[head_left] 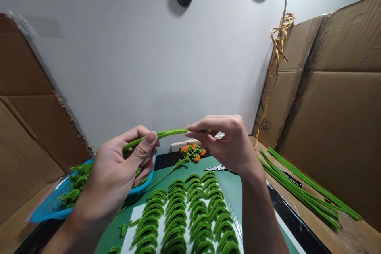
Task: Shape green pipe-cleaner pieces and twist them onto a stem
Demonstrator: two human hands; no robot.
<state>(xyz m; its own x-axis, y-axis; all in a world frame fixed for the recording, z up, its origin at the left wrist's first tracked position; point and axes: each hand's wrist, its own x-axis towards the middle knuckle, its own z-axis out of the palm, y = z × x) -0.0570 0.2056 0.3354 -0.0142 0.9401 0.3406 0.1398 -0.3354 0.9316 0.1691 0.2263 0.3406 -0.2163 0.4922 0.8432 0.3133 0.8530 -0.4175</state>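
A fuzzy green stem (172, 131) is stretched between both hands, above the work surface. My left hand (131, 158) pinches its looped left part between thumb and fingers. My right hand (220, 137) holds the other end between thumb and fingertips. Below the hands, many curved green pieces (175, 206) lie in rows on a white sheet (129, 232). Behind these rows rests a stem with orange and green clusters (193, 152). The fingers hide parts of the held stem.
A blue basket (47, 210) with green pieces stands at the left. Scissors (218, 168) lie on the green mat (232, 184). Long green stems (300, 186) lie at the right. Cardboard walls (336, 107) flank both sides; a yellow twisted wire (279, 39) hangs at the right.
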